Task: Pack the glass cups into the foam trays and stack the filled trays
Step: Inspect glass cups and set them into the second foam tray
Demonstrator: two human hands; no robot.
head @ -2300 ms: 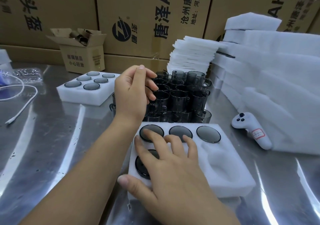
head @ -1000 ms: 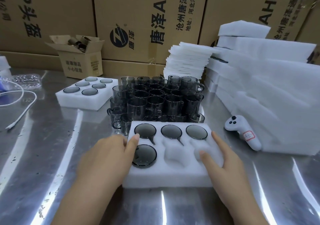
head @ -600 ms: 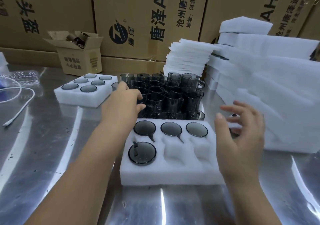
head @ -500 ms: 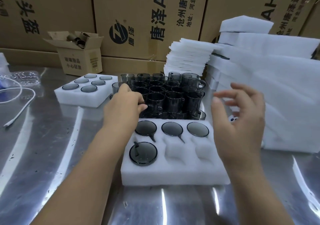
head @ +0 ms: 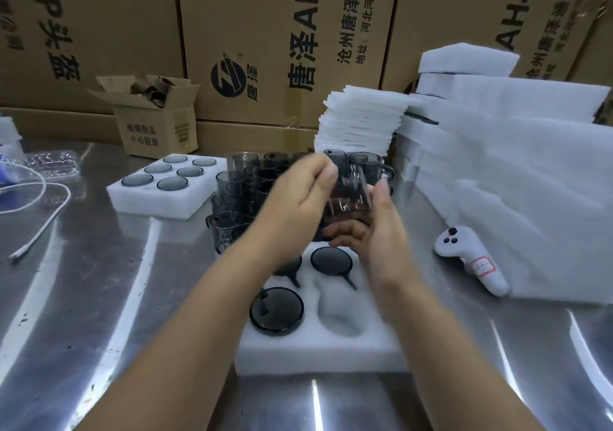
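Left hand [head: 298, 195], right hand [head: 378, 235] grip glass cup [head: 348, 195] (blurred) over steel table [head: 99, 298]; cartons [head: 282, 32] behind.

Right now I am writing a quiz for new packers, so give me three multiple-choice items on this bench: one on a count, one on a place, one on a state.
1. How many cups fill the far tray? A two; B four; C six.
2. Where does the white controller lie? A on the far tray; B on the table, right of the near tray; C in a carton.
3. The glass cup in the air is: A held in both hands; B balanced on one palm; C hanging from a hook.
Key: 1 C, six dark rounds show in its pockets. 2 B, it rests on the steel beside the foam stacks. 3 A, the left hand and the right hand grip it.
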